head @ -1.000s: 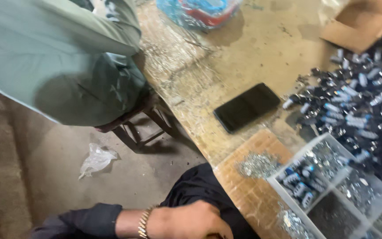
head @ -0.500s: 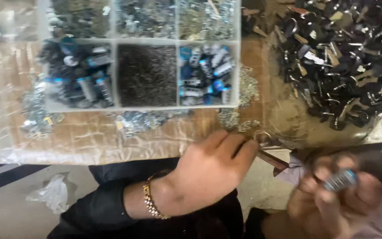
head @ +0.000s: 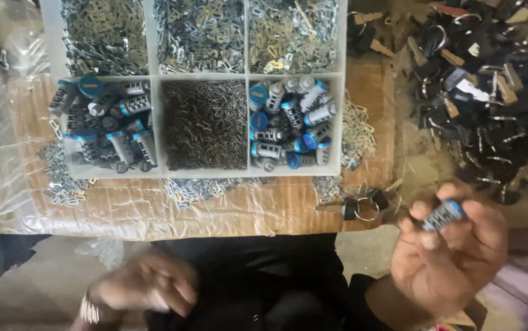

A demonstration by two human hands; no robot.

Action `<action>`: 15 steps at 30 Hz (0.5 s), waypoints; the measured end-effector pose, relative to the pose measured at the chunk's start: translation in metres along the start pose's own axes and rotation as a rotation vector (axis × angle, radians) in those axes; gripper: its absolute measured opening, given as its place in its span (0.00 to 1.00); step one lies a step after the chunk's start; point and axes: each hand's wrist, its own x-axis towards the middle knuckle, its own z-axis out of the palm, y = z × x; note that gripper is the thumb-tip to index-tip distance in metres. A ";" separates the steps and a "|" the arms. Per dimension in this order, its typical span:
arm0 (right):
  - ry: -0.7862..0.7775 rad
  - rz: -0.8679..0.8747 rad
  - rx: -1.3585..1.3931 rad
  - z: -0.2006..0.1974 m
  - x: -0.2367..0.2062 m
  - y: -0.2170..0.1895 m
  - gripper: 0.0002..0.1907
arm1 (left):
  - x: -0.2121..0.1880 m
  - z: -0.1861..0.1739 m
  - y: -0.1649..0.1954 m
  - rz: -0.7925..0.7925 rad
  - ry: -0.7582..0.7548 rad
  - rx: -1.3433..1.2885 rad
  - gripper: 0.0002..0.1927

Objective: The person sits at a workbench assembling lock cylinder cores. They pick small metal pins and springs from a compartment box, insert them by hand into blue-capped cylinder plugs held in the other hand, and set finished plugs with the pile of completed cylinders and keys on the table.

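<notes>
My right hand (head: 451,251) is raised at the lower right, its fingers closed on a small metal lock cylinder with a blue end (head: 443,214). My left hand (head: 147,288), blurred with motion, hangs low over my dark lap at the lower left with fingers spread; I see nothing in it. A gold bracelet (head: 90,308) sits on its wrist. Ahead, a white divided tray (head: 244,125) holds blue-capped cylinders (head: 288,119), tiny dark pins (head: 206,122) and small metal plates (head: 203,34) in separate compartments.
The tray rests on plastic-covered cardboard (head: 154,208) with loose metal plates scattered round it. A key on a ring (head: 359,205) lies near the board's front edge. A big heap of dark keys (head: 484,92) fills the right side.
The view has swung from a phone and stool to the tray. My left hand has dropped from beside the right hand to my lap; the right hand has lifted the cylinder higher.
</notes>
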 end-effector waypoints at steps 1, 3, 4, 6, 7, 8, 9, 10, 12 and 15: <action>-0.031 0.025 0.018 -0.004 -0.002 -0.004 0.24 | -0.016 -0.043 -0.021 0.045 0.366 0.309 0.19; -0.091 0.064 0.023 -0.011 -0.008 -0.008 0.27 | -0.061 -0.093 -0.057 -0.337 0.630 0.719 0.21; -0.097 0.066 0.007 -0.014 -0.012 -0.009 0.28 | -0.072 -0.101 -0.057 -0.538 0.757 0.932 0.23; -0.090 0.103 -0.033 -0.012 -0.024 -0.011 0.30 | -0.086 -0.093 -0.061 -0.967 0.945 1.348 0.26; -0.105 0.125 -0.029 -0.008 -0.029 -0.010 0.31 | -0.089 -0.073 -0.057 -0.938 1.043 1.379 0.23; -0.129 0.151 -0.020 -0.002 -0.032 -0.010 0.31 | -0.086 -0.044 -0.047 -0.740 1.126 1.332 0.20; -0.159 0.174 -0.003 0.006 -0.032 -0.008 0.32 | -0.082 -0.011 -0.035 -0.483 1.179 1.264 0.17; -0.191 0.197 0.014 0.016 -0.031 -0.006 0.32 | -0.078 0.024 -0.022 -0.200 1.180 1.222 0.14; -0.344 0.283 0.039 0.035 -0.021 -0.001 0.33 | -0.065 0.080 0.006 0.272 1.115 1.230 0.10; -0.531 0.774 0.211 0.050 -0.003 0.014 0.28 | -0.047 0.102 0.057 0.882 1.161 1.777 0.12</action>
